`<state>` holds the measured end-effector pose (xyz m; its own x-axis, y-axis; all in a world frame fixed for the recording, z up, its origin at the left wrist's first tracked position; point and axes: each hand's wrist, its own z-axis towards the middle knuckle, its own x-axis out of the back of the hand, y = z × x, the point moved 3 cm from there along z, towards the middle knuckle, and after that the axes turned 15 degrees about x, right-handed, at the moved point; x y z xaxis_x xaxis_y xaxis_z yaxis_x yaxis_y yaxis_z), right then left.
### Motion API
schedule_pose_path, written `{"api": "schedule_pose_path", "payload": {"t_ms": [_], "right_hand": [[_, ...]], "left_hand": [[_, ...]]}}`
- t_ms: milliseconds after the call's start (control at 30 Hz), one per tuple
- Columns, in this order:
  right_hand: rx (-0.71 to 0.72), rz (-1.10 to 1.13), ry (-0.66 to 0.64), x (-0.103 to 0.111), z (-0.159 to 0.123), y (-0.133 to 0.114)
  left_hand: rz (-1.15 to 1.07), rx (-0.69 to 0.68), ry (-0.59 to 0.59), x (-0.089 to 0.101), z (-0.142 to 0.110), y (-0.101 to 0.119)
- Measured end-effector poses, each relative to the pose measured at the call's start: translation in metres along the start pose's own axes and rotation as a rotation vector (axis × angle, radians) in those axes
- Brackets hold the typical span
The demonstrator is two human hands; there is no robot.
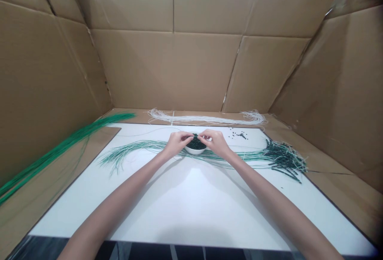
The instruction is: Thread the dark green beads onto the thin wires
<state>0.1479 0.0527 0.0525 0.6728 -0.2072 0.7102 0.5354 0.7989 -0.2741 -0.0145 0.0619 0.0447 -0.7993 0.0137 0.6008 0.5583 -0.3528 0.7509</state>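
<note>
While both hands (pixel 176 142) (pixel 216 142) pinch something indistinct, dark-green beads (pixel 196 143) fill a white bowl (pixel 195 151).

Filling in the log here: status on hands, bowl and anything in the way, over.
Left hand and right hand close together at white bowl, grip unclear. Bowl upright, holding small dark pieces. Green strands lie close by.

Bare arms (pixel 125 195) stretched forward, angled inward, left hand (pixel 177 142) and right hand (pixel 216 142) close together, each pinched.
</note>
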Motion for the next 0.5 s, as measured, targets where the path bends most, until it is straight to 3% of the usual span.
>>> {"api": "schedule_pose_path", "payload": {"t_ms": [200,367,500], "right_hand": [[-0.008,-0.017,0.020,0.002,0.000,0.005],[0.009,0.000,0.019,0.001,0.000,0.001],[0.027,0.016,-0.003,-0.002,0.001,-0.006]], "left_hand": [[0.232,-0.172,-0.016,0.011,0.005,-0.002],[0.345,-0.356,0.109,0.015,-0.002,0.010],[0.294,-0.341,-0.007,0.003,-0.006,0.018]]}}
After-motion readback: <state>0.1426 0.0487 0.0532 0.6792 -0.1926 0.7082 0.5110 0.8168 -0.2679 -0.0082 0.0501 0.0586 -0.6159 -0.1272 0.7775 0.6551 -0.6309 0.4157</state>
